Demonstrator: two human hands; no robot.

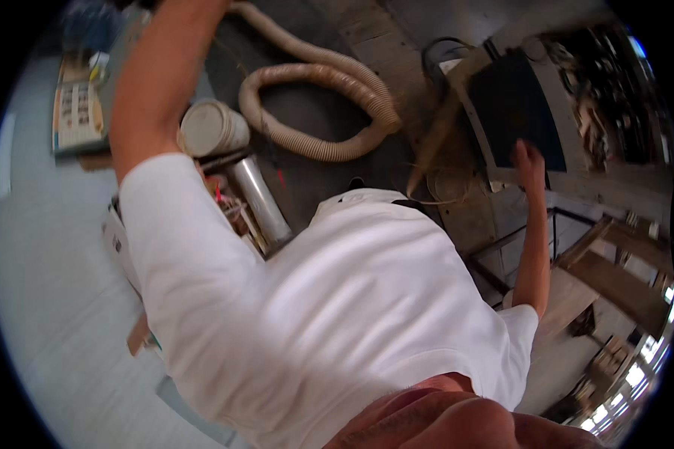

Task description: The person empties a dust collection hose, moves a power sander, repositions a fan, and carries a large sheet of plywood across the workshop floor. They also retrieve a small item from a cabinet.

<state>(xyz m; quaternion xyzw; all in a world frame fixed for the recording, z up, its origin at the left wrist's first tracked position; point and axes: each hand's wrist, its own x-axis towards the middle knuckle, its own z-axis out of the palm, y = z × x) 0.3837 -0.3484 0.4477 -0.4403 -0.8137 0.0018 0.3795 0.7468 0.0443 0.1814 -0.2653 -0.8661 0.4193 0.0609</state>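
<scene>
The right hand [529,161], at the right of the frame, rests with fingers spread on the lower edge of a dark flat panel [513,105]. The left hand runs out of the upper edge, unseen. A corrugated beige hose [329,82] loops at upper centre, beside a white bucket [211,127].

Left hand cut off by top edge; right hand [529,161] perhaps blurred.

A workshop, by the look of it: ribbed beige dust-extraction hose [318,82] coiled on a dusty floor at twelve o'clock, metal duct pipe [260,198] beside a white bucket [211,127] at ten, wooden boards [614,277] and cluttered shelving [614,97] from two to four.
</scene>
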